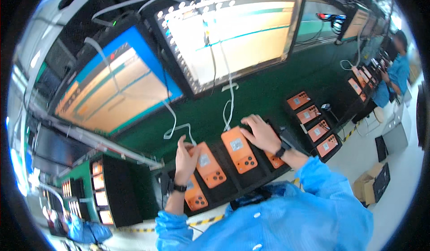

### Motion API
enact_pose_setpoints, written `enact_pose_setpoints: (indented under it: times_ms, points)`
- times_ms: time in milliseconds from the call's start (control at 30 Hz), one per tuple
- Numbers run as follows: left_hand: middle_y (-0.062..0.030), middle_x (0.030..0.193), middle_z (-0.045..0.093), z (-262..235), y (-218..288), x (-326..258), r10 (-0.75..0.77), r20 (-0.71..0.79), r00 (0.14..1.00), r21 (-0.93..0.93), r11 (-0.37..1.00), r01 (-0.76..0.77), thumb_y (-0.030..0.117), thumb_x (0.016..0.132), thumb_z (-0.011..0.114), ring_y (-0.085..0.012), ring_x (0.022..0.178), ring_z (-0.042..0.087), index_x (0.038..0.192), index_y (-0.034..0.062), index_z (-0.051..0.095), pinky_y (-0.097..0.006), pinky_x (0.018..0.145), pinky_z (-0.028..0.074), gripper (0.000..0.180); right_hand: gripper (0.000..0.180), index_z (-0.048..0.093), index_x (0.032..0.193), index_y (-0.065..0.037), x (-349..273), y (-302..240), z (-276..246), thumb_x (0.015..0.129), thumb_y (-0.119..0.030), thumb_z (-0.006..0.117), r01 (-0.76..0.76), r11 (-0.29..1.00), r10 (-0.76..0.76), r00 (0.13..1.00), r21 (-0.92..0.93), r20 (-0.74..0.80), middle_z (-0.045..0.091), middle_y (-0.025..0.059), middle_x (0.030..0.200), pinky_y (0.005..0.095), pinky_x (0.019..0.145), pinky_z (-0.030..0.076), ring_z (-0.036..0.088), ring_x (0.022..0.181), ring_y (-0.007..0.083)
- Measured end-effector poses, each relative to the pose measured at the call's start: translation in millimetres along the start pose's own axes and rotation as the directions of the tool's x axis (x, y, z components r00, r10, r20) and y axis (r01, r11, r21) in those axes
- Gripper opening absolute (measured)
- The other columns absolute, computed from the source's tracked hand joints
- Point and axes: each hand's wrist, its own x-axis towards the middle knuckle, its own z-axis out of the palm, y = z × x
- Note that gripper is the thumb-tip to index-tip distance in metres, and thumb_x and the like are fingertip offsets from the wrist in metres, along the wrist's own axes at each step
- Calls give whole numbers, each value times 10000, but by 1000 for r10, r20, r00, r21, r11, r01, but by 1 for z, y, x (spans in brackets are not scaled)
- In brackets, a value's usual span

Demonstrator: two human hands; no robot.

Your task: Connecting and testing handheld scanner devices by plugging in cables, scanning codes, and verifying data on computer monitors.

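Note:
Several orange phones lie back up in a black tray (pixel 244 189), each with a camera cluster at its near end. My left hand (pixel 184 162), fingers apart, is at the upper left edge of one phone (pixel 210 166); its thumb seems to touch that edge. My right hand (pixel 263 135) is spread beside another phone (pixel 240 150), its thumb near the upper right edge. White cables (pixel 230 112) run down to the far ends of these two phones. A third phone (pixel 195 193) is partly under my left wrist, a fourth (pixel 274 160) partly under my right.
Two monitors (pixel 139 87) (pixel 237 36) stand behind the tray, with cables hanging before them. More orange phones fill a rack (pixel 319 130) at right and another tray (pixel 104 197) at left. A co-worker (pixel 396 72) is far right, another (pixel 85 231) lower left. An open carton (pixel 368 184) sits on the floor.

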Motion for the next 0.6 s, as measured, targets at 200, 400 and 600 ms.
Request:
enact_pose_setpoints:
  times_ms: [200, 400, 600]
  points:
    - [-187, 1351, 490, -16, 22, -38, -80, -69, 994, -280, 958, 57, 78, 837, 727, -311, 1243, 499, 1326, -31, 446, -427, 1055, 400, 575, 210, 600, 1017, -42, -94, -15, -58, 868, -176, 666, -121, 978, 108, 990, -170, -87, 589, 144, 1040, 448, 911, 474, 566, 1031, 348]
    - [-177, 1240, 549, -4, 102, -68, 51, -282, 958, -262, 957, -128, 205, 1018, 515, -284, 1130, 556, 1288, -23, 471, -399, 988, 417, 357, 161, 627, 984, -85, -195, -32, -104, 869, -182, 684, -378, 890, 314, 914, -255, -258, 566, 119, 1062, 429, 925, 455, 540, 1074, 323]
    - [-152, 1117, 607, 71, 149, -135, 287, -102, 952, -481, 824, -300, 234, 1046, 438, -244, 1030, 588, 1203, -41, 531, -361, 905, 456, 330, 181, 628, 983, -71, -282, -23, -123, 896, -227, 654, -498, 866, 473, 841, -35, -262, 568, 148, 1026, 434, 909, 458, 545, 1044, 355]
